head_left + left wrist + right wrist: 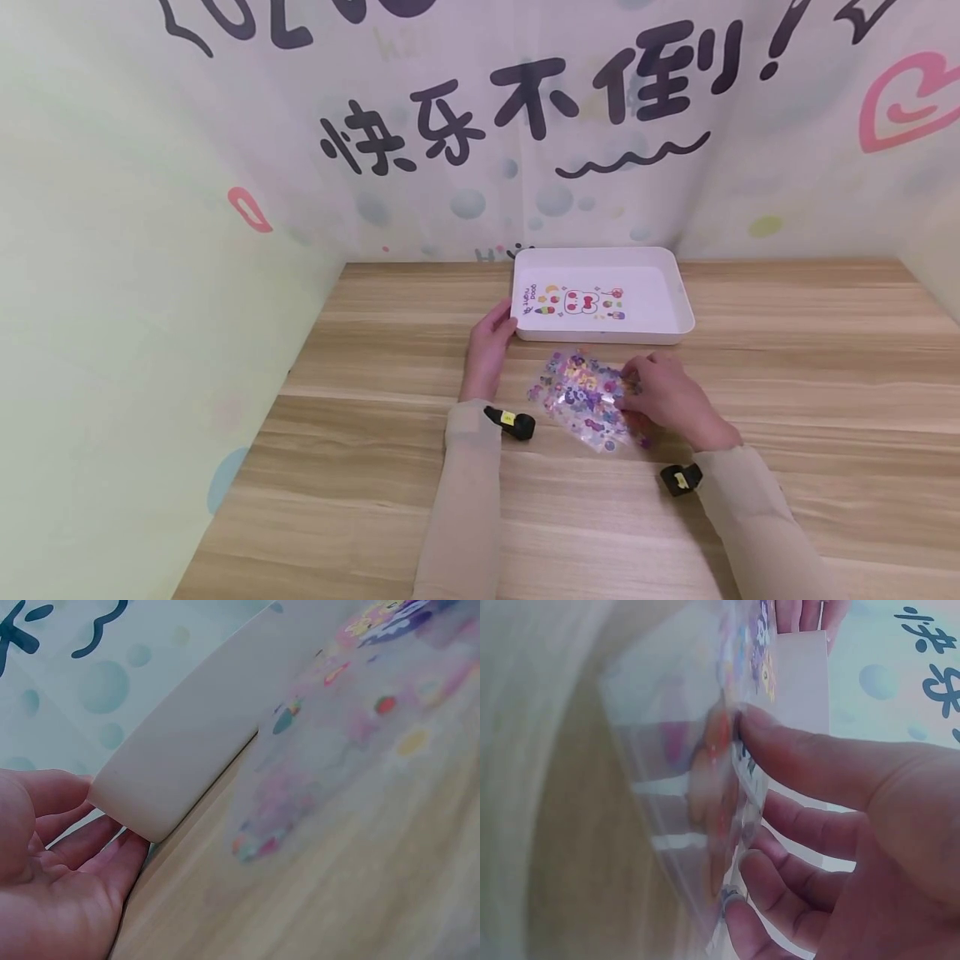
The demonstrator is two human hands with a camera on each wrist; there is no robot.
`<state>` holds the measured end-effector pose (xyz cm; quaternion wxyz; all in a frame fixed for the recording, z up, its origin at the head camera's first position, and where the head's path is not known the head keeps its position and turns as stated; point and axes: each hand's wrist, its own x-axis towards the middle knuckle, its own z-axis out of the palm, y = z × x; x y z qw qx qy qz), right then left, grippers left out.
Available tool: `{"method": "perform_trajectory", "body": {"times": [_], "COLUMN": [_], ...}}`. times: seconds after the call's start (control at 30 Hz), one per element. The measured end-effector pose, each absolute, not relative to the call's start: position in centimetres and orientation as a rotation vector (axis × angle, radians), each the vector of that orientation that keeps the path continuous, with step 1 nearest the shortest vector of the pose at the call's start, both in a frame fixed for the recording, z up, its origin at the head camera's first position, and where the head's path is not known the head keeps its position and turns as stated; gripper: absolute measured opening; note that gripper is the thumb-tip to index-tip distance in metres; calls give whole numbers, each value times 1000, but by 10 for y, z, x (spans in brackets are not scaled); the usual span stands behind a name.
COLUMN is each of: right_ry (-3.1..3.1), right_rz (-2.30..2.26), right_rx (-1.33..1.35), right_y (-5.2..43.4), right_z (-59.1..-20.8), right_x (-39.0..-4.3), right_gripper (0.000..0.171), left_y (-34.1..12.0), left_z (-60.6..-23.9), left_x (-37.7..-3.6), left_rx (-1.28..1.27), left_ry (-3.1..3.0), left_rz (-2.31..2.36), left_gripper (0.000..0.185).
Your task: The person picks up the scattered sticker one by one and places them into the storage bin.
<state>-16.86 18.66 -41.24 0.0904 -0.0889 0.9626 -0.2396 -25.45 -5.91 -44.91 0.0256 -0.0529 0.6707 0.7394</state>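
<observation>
Sticker sheet [583, 398] lies on the wooden table [787, 400] just in front of the white tray [678, 321], with its right edge lifted by the right hand [663, 396]. In the right wrist view the thumb [810, 761] presses on top of the clear film [667, 787] while the fingers [780, 881] curl beneath it, so the hold is a narrow pinch on the sheet's edge. The left hand [491, 337] sits at the tray's near left corner; the left wrist view shows the fingers [97, 840] curved round that rounded corner [142, 802], steadying it rather than lifting it. I judge the step in hand to be picking the sheet up off the table while the tray is held in place. The next move, as I read it, calls for a light, even lift, since the film is thin and floppy and would sag or fold if pulled from one corner alone. The sheet is glossy and transparent, crowded with small bright stickers in pink, purple and blue. The tray is a shallow rectangle of smooth matte plastic with rounded corners, and another sheet [573, 302] with cartoon figures lies flat inside it. The table has a pale, streaked wood grain.
</observation>
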Motion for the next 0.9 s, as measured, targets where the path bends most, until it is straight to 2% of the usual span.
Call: {"method": "perform_trajectory", "body": {"times": [0.47,0.63,0.9], "right_ry": [2892,2887,2715], "right_rz": [-729,-769,-1007], "right_rx": [-291,-314,-203], "right_y": [190,193,196], "right_z": [-415,-417,-413], "right_x": [-172,-174,-172], "right_gripper": [29,25,21], "left_y": [-58,-58,-58], "left_z": [-425,-430,-451], "left_x": [-240,-244,-255], "left_rx": [-151,-167,-167], "left_ry": [2095,2064,2075], "left_rz": [2222,2247,2292], "left_gripper": [43,42,40]}}
